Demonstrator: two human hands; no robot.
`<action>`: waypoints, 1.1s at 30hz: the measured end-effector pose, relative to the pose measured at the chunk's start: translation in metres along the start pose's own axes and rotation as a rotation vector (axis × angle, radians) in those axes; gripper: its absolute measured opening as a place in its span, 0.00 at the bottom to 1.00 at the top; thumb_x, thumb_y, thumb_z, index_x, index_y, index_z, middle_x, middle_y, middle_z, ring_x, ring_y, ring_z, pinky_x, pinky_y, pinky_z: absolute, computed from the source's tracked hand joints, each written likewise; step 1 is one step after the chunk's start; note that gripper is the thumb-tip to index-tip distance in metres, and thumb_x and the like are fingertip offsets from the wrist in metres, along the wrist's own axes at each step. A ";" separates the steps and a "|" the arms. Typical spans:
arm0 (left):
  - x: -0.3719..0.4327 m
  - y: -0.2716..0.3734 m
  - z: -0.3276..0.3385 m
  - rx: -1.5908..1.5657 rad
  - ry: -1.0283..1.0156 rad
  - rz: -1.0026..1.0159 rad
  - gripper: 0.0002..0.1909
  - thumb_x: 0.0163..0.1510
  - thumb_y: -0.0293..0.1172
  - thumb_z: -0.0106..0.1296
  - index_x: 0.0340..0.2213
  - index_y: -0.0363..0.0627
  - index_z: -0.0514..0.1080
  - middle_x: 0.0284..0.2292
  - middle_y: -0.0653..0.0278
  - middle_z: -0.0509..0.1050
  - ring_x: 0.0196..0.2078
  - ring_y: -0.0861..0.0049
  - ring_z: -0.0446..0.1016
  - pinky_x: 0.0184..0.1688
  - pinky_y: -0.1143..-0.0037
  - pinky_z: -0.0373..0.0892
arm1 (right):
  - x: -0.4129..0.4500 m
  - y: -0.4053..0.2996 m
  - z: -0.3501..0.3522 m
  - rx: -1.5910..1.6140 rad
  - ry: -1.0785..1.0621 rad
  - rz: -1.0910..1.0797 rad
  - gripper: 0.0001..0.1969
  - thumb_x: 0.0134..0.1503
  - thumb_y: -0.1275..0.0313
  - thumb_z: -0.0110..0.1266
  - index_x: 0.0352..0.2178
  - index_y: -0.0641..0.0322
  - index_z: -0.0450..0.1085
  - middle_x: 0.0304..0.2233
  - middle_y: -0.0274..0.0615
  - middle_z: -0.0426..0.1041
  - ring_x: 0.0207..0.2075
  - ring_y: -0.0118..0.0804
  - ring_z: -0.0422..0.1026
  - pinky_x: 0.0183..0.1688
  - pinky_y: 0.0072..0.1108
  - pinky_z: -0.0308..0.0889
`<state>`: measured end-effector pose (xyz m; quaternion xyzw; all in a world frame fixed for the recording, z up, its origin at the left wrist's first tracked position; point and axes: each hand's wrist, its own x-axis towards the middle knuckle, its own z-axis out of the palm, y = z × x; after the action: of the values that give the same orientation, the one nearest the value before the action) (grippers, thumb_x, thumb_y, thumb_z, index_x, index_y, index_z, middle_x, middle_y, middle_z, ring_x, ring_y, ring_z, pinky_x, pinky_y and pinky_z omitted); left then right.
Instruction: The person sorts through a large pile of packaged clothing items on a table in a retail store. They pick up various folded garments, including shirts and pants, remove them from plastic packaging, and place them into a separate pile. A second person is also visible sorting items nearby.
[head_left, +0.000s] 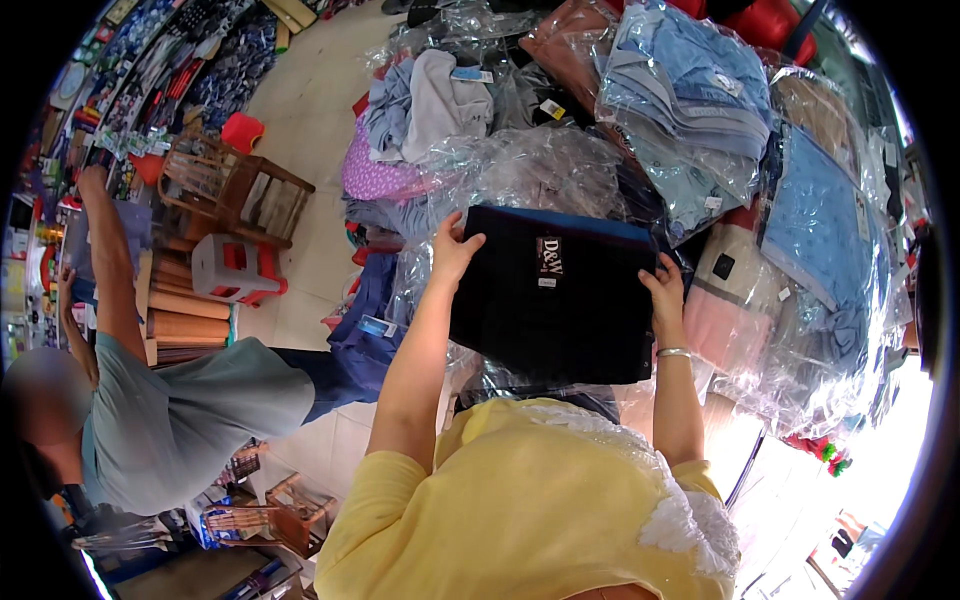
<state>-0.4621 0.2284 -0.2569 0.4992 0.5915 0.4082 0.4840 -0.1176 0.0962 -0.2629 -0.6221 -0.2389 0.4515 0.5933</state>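
Observation:
A folded black garment (555, 322) with a printed label near its top middle is spread flat in front of me. Its upper edge shows a blue layer (570, 221) behind the black. My left hand (454, 251) grips its upper left corner, the thumb lying on the front. At the right edge, near the top, my right hand (663, 289) pinches the cloth; a bracelet (673, 352) circles that wrist. Just beyond the garment lies crumpled clear plastic wrapping (525, 169) on a heap of clothes.
Bagged blue clothes (686, 75) and a striped folded textile (731, 300) are piled right. Purple patterned cloth (375, 165) lies left. A person (195, 420) stands at left, arm raised towards shelves, near a wooden chair (225, 184) and a grey-red plastic stool (232, 266).

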 end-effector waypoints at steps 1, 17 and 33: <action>0.001 0.001 0.000 -0.030 -0.057 -0.098 0.24 0.44 0.21 0.55 0.45 0.35 0.65 0.37 0.58 0.73 0.39 0.74 0.71 0.43 0.75 0.67 | 0.001 -0.004 0.002 0.000 -0.008 0.041 0.31 0.43 0.79 0.58 0.49 0.71 0.56 0.40 0.45 0.68 0.40 0.34 0.68 0.44 0.21 0.64; -0.089 0.081 -0.042 0.004 -0.342 0.796 0.08 0.32 0.24 0.60 0.21 0.42 0.74 0.35 0.58 0.73 0.42 0.64 0.71 0.45 0.68 0.65 | -0.045 -0.035 0.000 -0.192 -0.129 -0.211 0.26 0.40 0.87 0.57 0.44 0.64 0.64 0.47 0.38 0.66 0.47 0.31 0.66 0.52 0.20 0.58; -0.090 0.086 -0.107 -0.302 -0.409 0.511 0.08 0.48 0.27 0.51 0.31 0.38 0.70 0.33 0.58 0.72 0.33 0.72 0.72 0.39 0.73 0.69 | -0.089 -0.116 0.010 0.165 -0.362 -0.234 0.21 0.43 0.83 0.56 0.41 0.64 0.64 0.39 0.36 0.68 0.42 0.29 0.67 0.46 0.22 0.63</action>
<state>-0.5471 0.1540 -0.1373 0.6252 0.2714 0.4904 0.5431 -0.1406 0.0482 -0.1265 -0.4483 -0.3743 0.5020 0.6379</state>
